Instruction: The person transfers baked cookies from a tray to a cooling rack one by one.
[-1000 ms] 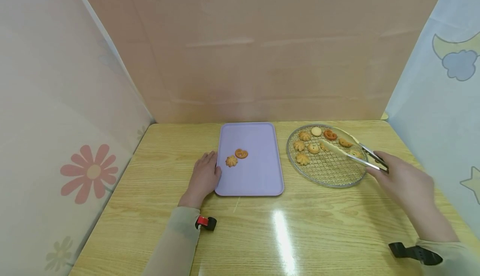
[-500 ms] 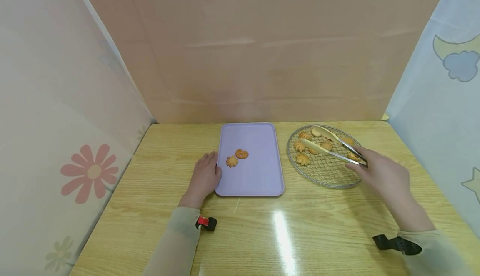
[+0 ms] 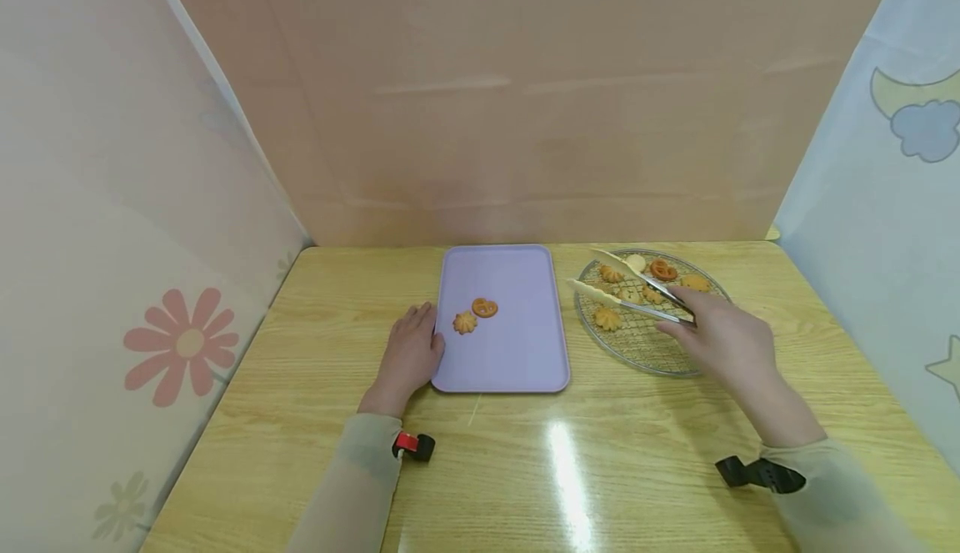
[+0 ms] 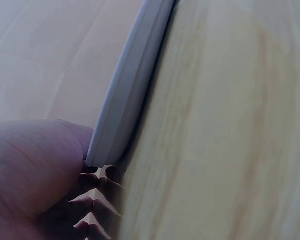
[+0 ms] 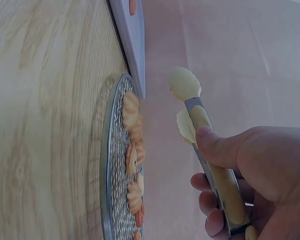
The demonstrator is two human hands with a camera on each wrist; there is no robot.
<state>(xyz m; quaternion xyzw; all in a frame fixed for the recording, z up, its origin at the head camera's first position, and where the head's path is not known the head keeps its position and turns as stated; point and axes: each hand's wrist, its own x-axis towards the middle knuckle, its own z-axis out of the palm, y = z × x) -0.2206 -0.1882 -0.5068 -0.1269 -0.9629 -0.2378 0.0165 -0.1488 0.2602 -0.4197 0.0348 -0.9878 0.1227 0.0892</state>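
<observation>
My left hand (image 3: 408,353) lies at the left edge of the lilac tray (image 3: 498,369), its thumb over the rim and its fingers curled along the outer wall. On the tray sit a flower-shaped cookie (image 3: 464,323) and a pretzel-shaped cookie (image 3: 484,308). In my right hand (image 3: 727,336) are food tongs (image 5: 225,185) with cream tips and metal arms. Their tips stand apart with nothing between them, above the left side of the round wire rack (image 3: 637,357). The rack bears several cookies, among them a reddish pretzel-shaped one (image 3: 663,269) and a flower-shaped one (image 3: 607,319); the tongs partly cover others.
A wooden table (image 3: 495,470) carries both tray and rack, with a narrow strip of wood between them. A tan backdrop (image 3: 525,119) rises behind the table. Patterned walls stand at the left (image 3: 75,244) and right (image 3: 885,228).
My right hand has swept left with the tongs, from the rack's right part to its left rim, tips staying apart and nothing in them. My left hand and the tray have kept their place.
</observation>
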